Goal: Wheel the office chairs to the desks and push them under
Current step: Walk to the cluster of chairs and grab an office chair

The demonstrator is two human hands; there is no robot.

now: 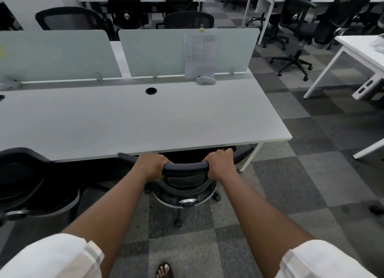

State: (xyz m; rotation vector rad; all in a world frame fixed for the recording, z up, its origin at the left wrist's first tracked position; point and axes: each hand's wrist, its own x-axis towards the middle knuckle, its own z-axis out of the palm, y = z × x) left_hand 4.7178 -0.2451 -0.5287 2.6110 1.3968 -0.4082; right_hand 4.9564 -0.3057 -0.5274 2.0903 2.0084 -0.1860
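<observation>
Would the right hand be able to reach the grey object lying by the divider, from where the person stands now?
Probably not: the right hand grips the chair back, and the grey object lies at the desk's far edge, across the whole desktop.

sleeves (62,255): white, short, cuffed | forearms: bare | foot (164,270): dark open-toed sandal
</observation>
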